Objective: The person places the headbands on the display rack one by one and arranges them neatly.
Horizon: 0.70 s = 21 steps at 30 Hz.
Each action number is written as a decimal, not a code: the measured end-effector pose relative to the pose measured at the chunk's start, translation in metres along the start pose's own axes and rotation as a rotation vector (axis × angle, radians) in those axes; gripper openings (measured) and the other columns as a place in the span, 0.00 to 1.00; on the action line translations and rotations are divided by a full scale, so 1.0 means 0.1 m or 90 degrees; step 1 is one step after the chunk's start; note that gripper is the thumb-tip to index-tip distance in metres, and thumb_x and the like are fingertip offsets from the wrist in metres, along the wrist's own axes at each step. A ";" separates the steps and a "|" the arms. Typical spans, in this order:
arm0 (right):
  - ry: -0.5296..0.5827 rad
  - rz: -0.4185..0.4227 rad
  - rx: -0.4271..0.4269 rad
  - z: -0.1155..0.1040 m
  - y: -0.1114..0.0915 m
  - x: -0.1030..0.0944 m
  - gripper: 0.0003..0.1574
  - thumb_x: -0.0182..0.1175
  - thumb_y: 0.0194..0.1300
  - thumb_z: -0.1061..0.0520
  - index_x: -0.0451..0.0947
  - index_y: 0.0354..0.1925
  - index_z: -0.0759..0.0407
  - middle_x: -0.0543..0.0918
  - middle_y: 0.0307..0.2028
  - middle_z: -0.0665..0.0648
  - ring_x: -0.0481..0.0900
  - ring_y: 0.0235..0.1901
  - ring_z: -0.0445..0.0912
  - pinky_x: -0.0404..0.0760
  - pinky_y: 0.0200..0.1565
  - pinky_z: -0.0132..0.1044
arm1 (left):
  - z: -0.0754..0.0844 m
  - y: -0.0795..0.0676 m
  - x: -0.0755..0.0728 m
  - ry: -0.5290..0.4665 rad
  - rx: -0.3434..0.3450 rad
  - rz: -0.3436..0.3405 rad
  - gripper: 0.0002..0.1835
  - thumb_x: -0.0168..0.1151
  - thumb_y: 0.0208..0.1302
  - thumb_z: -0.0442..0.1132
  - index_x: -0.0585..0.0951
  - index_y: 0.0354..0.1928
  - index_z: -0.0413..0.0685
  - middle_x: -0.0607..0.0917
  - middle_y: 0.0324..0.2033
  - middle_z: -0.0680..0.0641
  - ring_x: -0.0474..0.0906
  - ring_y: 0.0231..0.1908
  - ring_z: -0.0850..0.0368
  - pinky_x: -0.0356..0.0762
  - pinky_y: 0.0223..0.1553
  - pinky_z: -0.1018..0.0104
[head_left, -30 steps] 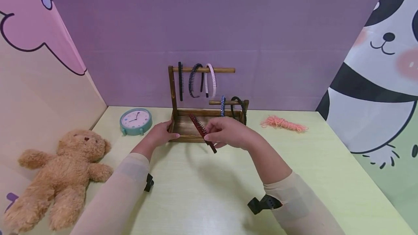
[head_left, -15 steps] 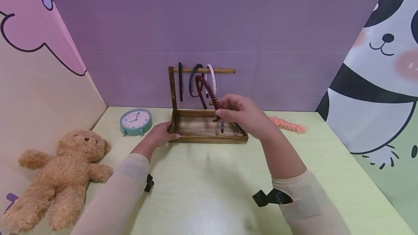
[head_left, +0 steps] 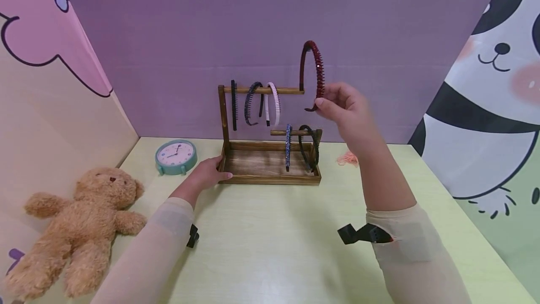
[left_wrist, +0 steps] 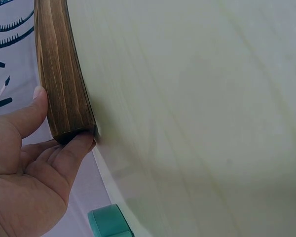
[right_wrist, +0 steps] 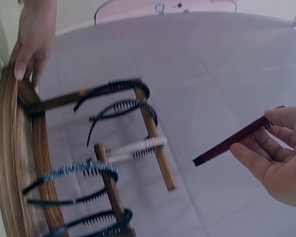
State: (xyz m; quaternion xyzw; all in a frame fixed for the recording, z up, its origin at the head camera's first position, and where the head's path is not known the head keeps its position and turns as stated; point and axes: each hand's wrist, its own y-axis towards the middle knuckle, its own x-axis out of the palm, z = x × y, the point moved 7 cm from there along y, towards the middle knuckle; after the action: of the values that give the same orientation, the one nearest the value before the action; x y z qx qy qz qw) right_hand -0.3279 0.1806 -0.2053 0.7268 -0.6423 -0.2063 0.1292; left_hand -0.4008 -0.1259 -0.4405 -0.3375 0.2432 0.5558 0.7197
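Observation:
A dark red toothed headband (head_left: 319, 69) is raised in my right hand (head_left: 349, 114), pinched near one end between thumb and fingers. Its free end is near the tip of the upper bar (head_left: 293, 91) of a wooden headband rack (head_left: 270, 180); in the right wrist view the headband (right_wrist: 232, 140) shows apart from that bar. My left hand (head_left: 206, 174) grips the left end of the rack's tray, thumb on one side and fingers at the end, as the left wrist view shows. On the upper bar hang two black headbands (head_left: 234, 107) and a pale pink one (head_left: 276, 104).
The lower bar carries a blue glittery headband (head_left: 288, 147) and a black one (head_left: 314, 147). A teal clock (head_left: 176, 156) lies left of the rack. A teddy bear (head_left: 90, 224) lies at the left edge. Pink yarn (head_left: 348, 158) is partly hidden behind my right arm.
My right hand has lifted the red headband from in front of the tray, up and to the right, turning it arch upward. The left hand has stayed on the rack.

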 end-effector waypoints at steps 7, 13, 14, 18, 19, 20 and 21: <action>-0.050 0.072 0.018 0.12 0.14 -0.23 0.17 0.62 0.68 0.59 0.75 0.53 0.62 0.78 0.40 0.54 0.79 0.46 0.48 0.82 0.50 0.27 | 0.01 -0.01 0.00 -0.001 -0.007 -0.003 0.44 0.63 0.67 0.48 0.51 0.78 0.46 0.59 0.74 0.37 0.53 0.74 0.39 0.54 0.73 0.43; -0.100 0.111 0.056 0.35 0.26 -0.32 0.17 0.63 0.68 0.56 0.76 0.53 0.59 0.77 0.40 0.53 0.79 0.47 0.50 0.82 0.51 0.31 | -0.01 0.00 0.00 -0.003 -0.015 -0.001 0.45 0.63 0.67 0.49 0.51 0.78 0.47 0.58 0.74 0.38 0.53 0.74 0.39 0.54 0.73 0.43; -0.110 0.115 0.064 0.40 0.28 -0.32 0.17 0.62 0.68 0.56 0.76 0.53 0.59 0.77 0.39 0.53 0.79 0.47 0.49 0.82 0.52 0.31 | -0.01 0.00 0.00 -0.002 -0.015 -0.001 0.45 0.63 0.67 0.49 0.51 0.78 0.47 0.58 0.74 0.38 0.53 0.74 0.39 0.54 0.73 0.43; -0.140 0.121 0.099 0.58 0.36 -0.30 0.18 0.61 0.69 0.54 0.75 0.55 0.58 0.76 0.40 0.51 0.79 0.48 0.49 0.81 0.55 0.36 | -0.02 0.01 0.00 0.002 -0.014 -0.001 0.45 0.63 0.67 0.49 0.51 0.78 0.47 0.58 0.74 0.37 0.53 0.74 0.39 0.54 0.73 0.43; -0.143 0.119 0.104 0.62 0.38 -0.29 0.18 0.60 0.70 0.54 0.75 0.55 0.58 0.76 0.40 0.52 0.79 0.48 0.49 0.81 0.56 0.38 | -0.02 0.01 0.00 0.003 -0.014 -0.001 0.45 0.63 0.67 0.50 0.51 0.78 0.47 0.58 0.74 0.37 0.53 0.74 0.39 0.54 0.73 0.43; -0.144 0.118 0.110 0.66 0.40 -0.28 0.19 0.59 0.70 0.54 0.74 0.56 0.59 0.76 0.40 0.52 0.79 0.48 0.49 0.80 0.57 0.39 | -0.02 0.01 0.00 0.003 -0.013 0.000 0.45 0.63 0.67 0.50 0.51 0.78 0.47 0.59 0.74 0.37 0.53 0.74 0.39 0.54 0.73 0.44; -0.147 0.117 0.115 0.70 0.43 -0.26 0.19 0.59 0.71 0.54 0.74 0.56 0.59 0.76 0.41 0.52 0.79 0.48 0.49 0.80 0.57 0.39 | -0.03 0.01 0.00 0.003 -0.012 0.001 0.45 0.63 0.67 0.49 0.51 0.78 0.47 0.59 0.74 0.37 0.53 0.74 0.39 0.54 0.73 0.44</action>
State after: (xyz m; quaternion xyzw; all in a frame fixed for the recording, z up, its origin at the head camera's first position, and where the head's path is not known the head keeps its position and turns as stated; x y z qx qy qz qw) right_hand -0.4004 0.2053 -0.2444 0.6454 -0.7324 -0.2170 0.0072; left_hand -0.4017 -0.1276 -0.4424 -0.3453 0.2398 0.5578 0.7156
